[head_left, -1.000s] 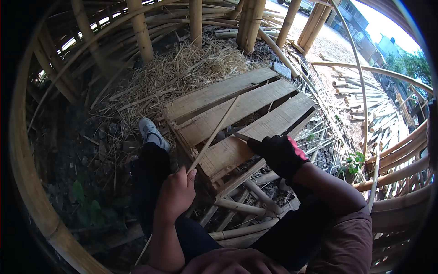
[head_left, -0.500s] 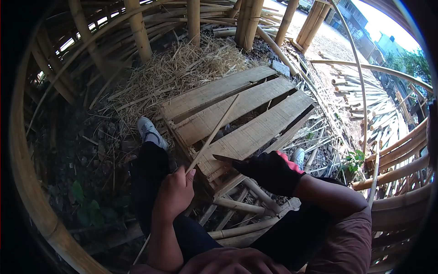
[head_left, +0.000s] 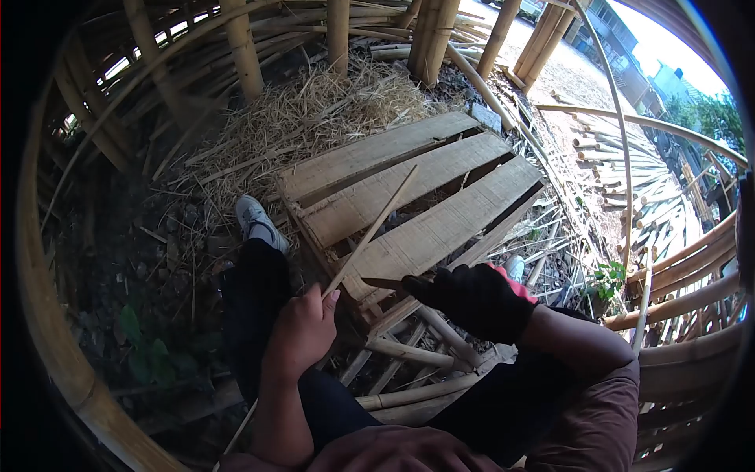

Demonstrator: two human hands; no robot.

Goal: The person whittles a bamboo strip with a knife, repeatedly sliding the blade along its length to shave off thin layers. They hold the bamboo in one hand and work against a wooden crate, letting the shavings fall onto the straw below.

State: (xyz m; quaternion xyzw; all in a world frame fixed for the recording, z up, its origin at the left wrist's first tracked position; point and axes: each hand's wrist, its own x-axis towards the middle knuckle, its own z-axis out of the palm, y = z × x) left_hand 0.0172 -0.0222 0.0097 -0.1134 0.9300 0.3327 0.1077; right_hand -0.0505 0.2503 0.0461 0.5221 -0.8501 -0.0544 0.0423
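Note:
My bare left hand (head_left: 303,329) is closed round a thin bamboo strip (head_left: 376,226). The strip slants up and away over a slatted wooden crate (head_left: 440,212), and its lower end runs back beneath my left forearm. My right hand (head_left: 480,303) wears a black glove with a red patch and grips a knife (head_left: 383,283), whose handle is mostly hidden in the glove. The dark blade points left, above the near end of the crate and a short way right of the strip. Whether blade and strip touch, I cannot tell.
Bamboo posts (head_left: 338,39) rise behind a heap of straw shavings (head_left: 314,118). Cut bamboo poles (head_left: 629,177) lie in the sun at right. Bamboo rails (head_left: 684,303) are close by my right arm. My shoe (head_left: 258,220) rests left of the crate.
My right hand has shifted slightly right and down, and the knife blade has turned to lie flatter. The left hand and bamboo strip have hardly moved.

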